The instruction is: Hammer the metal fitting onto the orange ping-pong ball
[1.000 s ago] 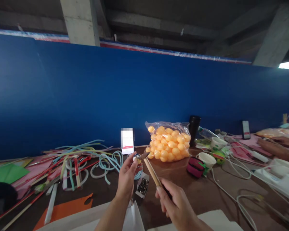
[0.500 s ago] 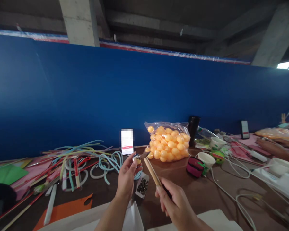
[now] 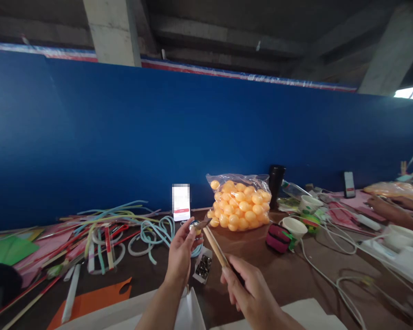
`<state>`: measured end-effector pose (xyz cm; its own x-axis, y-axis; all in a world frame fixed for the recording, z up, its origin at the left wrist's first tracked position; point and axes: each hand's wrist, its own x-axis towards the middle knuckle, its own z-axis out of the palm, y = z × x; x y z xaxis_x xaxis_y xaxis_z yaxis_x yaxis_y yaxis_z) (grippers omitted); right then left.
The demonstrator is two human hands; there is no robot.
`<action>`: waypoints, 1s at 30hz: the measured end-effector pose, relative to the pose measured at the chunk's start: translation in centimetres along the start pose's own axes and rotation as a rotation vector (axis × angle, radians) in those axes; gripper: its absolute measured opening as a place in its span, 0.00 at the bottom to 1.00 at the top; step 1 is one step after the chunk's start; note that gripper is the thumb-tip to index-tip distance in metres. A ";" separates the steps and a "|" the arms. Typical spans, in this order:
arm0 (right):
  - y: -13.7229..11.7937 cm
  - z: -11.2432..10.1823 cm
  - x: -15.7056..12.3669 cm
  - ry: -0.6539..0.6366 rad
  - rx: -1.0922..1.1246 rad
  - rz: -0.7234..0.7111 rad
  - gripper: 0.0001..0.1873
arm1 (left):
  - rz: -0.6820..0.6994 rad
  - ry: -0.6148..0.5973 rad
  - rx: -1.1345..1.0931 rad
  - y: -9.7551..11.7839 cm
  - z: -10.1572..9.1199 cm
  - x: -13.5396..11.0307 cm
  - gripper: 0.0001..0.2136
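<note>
My left hand (image 3: 181, 250) is closed on a small shiny rounded metal piece (image 3: 194, 225), silver on top and yellowish below; its exact kind is unclear. In my right hand (image 3: 242, 279) is a hammer (image 3: 215, 246) with a pale wooden handle, gripped by the lower end. The small dark hammer head is beside the metal piece; whether they touch I cannot tell. Below and between the hands stands a little white box (image 3: 202, 275) with many small shiny metal bits inside.
A clear bag of orange balls (image 3: 241, 206) lies behind my hands, beside a propped phone (image 3: 181, 204). Coloured tubes and sticks (image 3: 106, 229) crowd the left. Paper cups (image 3: 295, 228), a purple pouch (image 3: 278, 238) and white cables (image 3: 321, 266) are right. Another person's hands (image 3: 388, 208) work farther right.
The hammer head has shifted slightly left, closer to the metal piece. My left hand keeps its grip almost unmoved.
</note>
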<state>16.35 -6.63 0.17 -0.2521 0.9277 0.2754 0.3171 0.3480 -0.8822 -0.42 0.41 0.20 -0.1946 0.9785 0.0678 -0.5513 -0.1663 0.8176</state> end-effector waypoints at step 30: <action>-0.9 -0.1 -0.1 0.071 0.026 -0.040 0.18 | -0.054 -0.027 -0.127 -0.1 -0.2 0.1 0.22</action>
<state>16.22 -7.08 1.02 -0.1986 0.9207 0.3360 0.2839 0.3822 -0.8794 -0.59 0.53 -0.01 -0.1403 0.9892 0.0424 -0.6590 -0.1252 0.7416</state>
